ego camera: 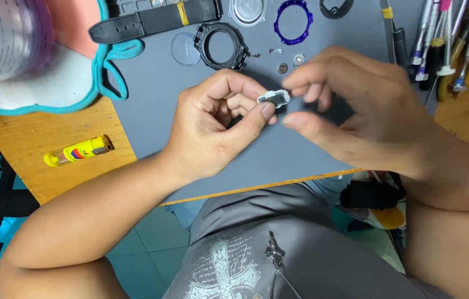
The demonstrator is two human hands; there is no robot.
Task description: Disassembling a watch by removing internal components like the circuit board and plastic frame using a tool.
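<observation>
Left hand (218,119) pinches small grey-white watch part (274,98) steady; right hand (356,105) at 3 o'clock, fingers curled apart, holding nothing; black round plastic watch case (220,45) parked at 12.

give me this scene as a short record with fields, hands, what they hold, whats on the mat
left hand: pinches a small grey-and-white part between thumb and forefinger
right hand: fingertips close beside the same part, contact unclear
surface: grey mat on a wooden table
behind the hands: black watch case, clear round disc, purple ring, black strap
right edge: row of small screwdrivers
left of mat: yellow lighter
</observation>
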